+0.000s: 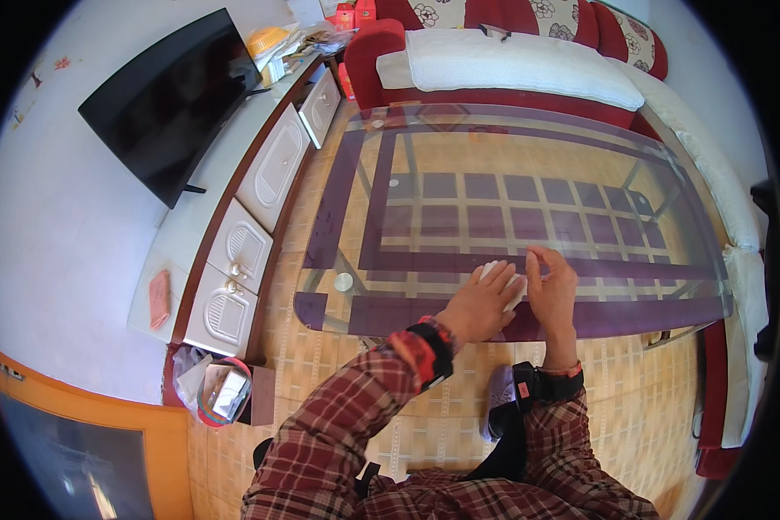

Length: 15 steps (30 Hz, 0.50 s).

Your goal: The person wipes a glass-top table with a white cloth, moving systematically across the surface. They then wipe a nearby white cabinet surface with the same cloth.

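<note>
My left hand [484,305] lies palm down at the near edge of the glass coffee table [446,263], which has purple bands. Beneath its fingers is a white tissue or cloth [518,293], pressed to the glass and showing at both sides; its exact kind is hard to make out. Just to the right, my right hand [552,290] is held over the table edge with curved fingers and the thumb apart, nothing visible in it. Dark bands circle both wrists, over plaid sleeves.
A TV cabinet [267,178] with white doors runs along the left, bearing a television [173,100] and a pink cloth [159,299]. A waste bin [225,394] stands at its near end. Red sofas with white covers [511,65] line the far and right sides.
</note>
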Available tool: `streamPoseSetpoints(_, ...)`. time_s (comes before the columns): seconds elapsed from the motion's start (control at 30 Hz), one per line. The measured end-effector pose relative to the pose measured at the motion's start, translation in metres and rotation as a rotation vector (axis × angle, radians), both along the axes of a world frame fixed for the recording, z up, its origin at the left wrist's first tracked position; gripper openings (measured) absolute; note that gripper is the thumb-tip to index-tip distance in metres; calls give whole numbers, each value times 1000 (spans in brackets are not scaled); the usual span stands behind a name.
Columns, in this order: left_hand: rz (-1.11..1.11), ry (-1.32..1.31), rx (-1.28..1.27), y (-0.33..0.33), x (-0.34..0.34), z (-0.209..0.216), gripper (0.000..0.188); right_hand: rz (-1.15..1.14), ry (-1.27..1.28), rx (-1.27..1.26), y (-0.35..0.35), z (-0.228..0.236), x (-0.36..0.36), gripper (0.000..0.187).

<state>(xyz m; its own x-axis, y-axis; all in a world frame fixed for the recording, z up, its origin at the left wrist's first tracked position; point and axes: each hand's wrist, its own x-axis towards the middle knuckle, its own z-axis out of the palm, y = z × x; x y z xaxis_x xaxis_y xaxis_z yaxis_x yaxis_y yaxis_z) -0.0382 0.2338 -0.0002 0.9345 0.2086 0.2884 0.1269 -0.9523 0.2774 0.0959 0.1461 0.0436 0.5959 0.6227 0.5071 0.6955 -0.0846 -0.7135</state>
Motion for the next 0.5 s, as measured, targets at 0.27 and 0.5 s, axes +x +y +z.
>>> streamPoseSetpoints(0.27, 570, 13, 4, 46, -152, -8, 69, 100, -145, -12, 12, -17, -14, 16)
streamPoseSetpoints(0.5, 814, 35, -38, 20, -149, -6, 74, 193, -121, -56, 30, -20, -40, 16)
